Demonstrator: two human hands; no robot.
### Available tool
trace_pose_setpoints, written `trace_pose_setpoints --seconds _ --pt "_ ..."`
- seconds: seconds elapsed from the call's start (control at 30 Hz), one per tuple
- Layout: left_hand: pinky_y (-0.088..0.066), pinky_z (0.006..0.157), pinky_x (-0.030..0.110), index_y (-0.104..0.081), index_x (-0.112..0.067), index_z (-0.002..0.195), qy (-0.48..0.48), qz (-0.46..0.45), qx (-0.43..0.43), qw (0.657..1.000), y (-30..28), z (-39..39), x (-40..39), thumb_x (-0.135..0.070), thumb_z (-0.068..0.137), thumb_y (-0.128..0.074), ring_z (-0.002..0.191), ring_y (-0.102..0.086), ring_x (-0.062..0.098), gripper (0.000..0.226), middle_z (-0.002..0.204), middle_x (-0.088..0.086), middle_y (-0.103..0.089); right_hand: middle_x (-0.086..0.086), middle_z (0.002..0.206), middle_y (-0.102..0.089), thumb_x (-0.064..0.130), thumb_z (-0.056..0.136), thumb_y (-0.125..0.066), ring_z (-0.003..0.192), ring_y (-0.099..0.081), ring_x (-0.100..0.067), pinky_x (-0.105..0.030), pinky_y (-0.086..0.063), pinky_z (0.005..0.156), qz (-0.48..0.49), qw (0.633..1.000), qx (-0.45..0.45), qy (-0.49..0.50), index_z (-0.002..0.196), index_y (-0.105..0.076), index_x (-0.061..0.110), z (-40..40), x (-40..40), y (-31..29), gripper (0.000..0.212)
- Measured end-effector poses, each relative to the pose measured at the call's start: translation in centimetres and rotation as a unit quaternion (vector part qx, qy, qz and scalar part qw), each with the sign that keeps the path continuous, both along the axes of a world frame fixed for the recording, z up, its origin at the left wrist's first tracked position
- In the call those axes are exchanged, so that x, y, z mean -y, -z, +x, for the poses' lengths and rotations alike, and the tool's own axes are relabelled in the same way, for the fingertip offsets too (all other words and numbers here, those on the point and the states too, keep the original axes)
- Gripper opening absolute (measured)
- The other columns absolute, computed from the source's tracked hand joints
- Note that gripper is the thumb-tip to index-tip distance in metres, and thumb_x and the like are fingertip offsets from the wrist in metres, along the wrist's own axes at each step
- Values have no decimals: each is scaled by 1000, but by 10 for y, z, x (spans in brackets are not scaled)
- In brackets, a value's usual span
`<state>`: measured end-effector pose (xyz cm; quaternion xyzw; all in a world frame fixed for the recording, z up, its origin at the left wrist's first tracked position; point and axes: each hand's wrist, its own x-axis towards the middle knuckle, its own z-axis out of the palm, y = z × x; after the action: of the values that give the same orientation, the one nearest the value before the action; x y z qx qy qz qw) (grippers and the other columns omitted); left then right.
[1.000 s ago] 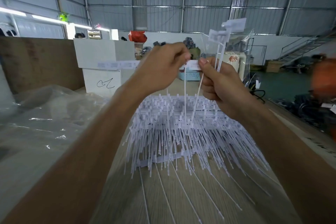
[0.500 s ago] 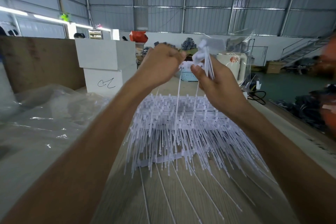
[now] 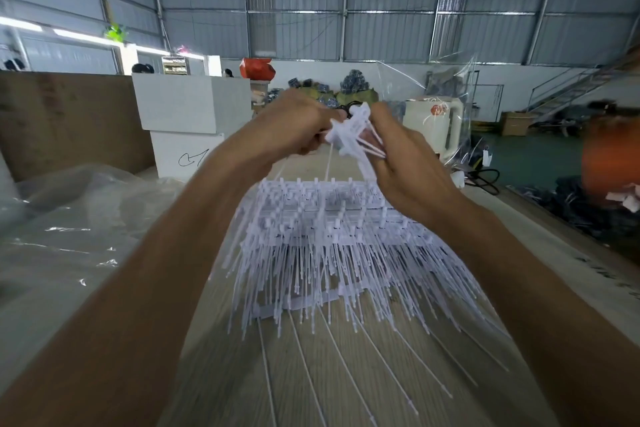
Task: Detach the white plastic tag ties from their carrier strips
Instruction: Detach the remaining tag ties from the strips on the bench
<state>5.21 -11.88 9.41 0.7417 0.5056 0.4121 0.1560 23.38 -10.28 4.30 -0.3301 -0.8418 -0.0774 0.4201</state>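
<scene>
We hold both hands up together above the far end of the pale wood-grain surface (image 3: 346, 392), at about twelve o'clock from the big heap. Our left hand (image 3: 298, 130) has its fingers curled in, pinching the near side of a small white clump of flat plastic tag heads (image 3: 348, 130); our right hand (image 3: 405, 166) is folded round the same clump from the three o'clock side, thumb up, with several thin white tails (image 3: 372, 149) running under its fingers. Both hands are closed on it, and the clump sits right between them, touching each.

What the next pull turns on, as we judge it, is the line of those tails: from the clump a couple of thin white stems (image 3: 327, 163) drop toward six o'clock, down to the layered heap of white plastic tag ties on carrier strips (image 3: 329, 246) lying on the surface just below our hands. The long axis of the ties in the heap runs twelve to six, heads at the far end, tails fanning toward us. Neither hand is plainly nearer to the heap; the right sits slightly lower.

The ties look slender, stiff yet springy, with small square heads ranked in rows along flat strips. A few single loose ties (image 3: 377, 360) lie spread on the surface at six o'clock. Crumpled clear plastic sheeting (image 3: 69, 225) lies at nine o'clock.
</scene>
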Motion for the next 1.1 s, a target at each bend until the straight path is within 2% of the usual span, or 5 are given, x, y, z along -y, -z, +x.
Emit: trace_pose_setpoints --seconds 0.2,0.4,0.6,0.87,1.1 --pt "-44 64 30 -68 -27 72 -166 114 -213 956 8 5 -7 -16 89 -67 57 -50 9 21 63 -6 -56 -9 71 -59 14 100 -50 58 -50 -31 -35 -36 51 14 997 50 49 115 -52 17 0 -5 4 16" --pt "-32 53 29 -52 -21 60 -204 192 -322 904 13 7 -4 -27 88 -59 51 -45 16 30 58 0 -48 1 67 -47 16 98 -57 50 -30 -18 -23 -14 49 71 989 102 81 125 -60 18 2 -6 3 27" --pt "-29 57 30 -56 -22 72 -237 254 -421 838 14 1 -3 -31 91 -62 47 -30 13 23 55 -3 -36 -7 69 -59 20 100 -55 55 -42 -27 -30 -23 50 83 976 166 115 121 -60 25 7 -6 0 22" --pt "-49 77 37 -58 -31 119 -105 173 -302 932 12 -5 -10 -58 97 -50 79 -61 18 36 96 -5 -69 2 69 -56 19 104 -50 55 -49 -18 -37 -42 52 -100 992 -74 -11 107 -59 23 7 -13 -3 10" --pt "-58 74 42 -66 -24 95 8 150 -148 978 7 0 -8 -43 98 -58 58 -60 11 21 84 -3 -69 2 56 -37 20 108 -43 44 -31 -4 -14 -29 44 -198 942 -223 -155 99 -57 17 -4 1 -9 17"
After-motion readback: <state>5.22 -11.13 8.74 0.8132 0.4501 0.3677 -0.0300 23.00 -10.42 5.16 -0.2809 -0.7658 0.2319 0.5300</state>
